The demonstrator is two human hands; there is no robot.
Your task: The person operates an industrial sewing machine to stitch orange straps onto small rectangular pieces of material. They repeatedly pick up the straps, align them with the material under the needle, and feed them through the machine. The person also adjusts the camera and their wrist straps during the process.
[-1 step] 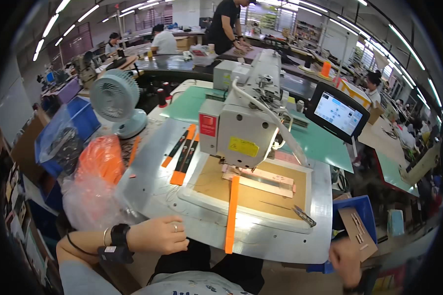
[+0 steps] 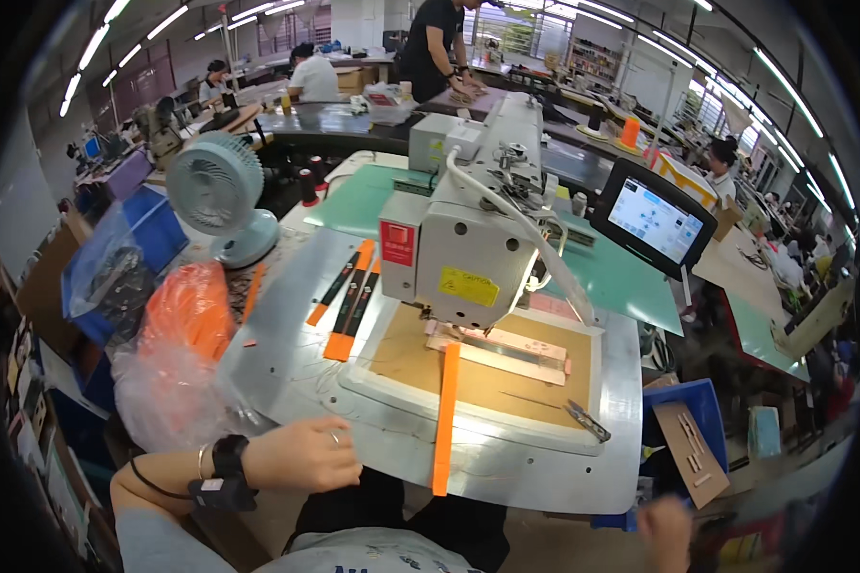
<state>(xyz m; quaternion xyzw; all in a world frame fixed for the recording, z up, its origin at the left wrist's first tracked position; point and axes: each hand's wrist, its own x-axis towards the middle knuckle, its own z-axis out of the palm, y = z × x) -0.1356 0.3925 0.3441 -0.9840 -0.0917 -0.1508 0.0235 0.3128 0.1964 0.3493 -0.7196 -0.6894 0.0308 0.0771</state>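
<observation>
My left hand rests closed at the front edge of the metal work plate, a ring on one finger; nothing shows in it. Low on the right, my right hand is smeared by motion, off the plate, its fingers unclear. A long orange strip runs from under the sewing machine's head to the plate's front edge, touched by neither hand. Beneath the head, pale pinkish bars lie on a tan panel in a white frame. Thread snips lie at the panel's right corner.
Black-and-orange strips lie left of the machine. Further left stand a fan and a plastic bag of orange pieces. A lit screen is at right, above a blue bin holding brown board. Other people work behind.
My right hand has dropped lower and become more blurred. The whole view has shifted slightly; my left hand stays closed at the plate's edge.
</observation>
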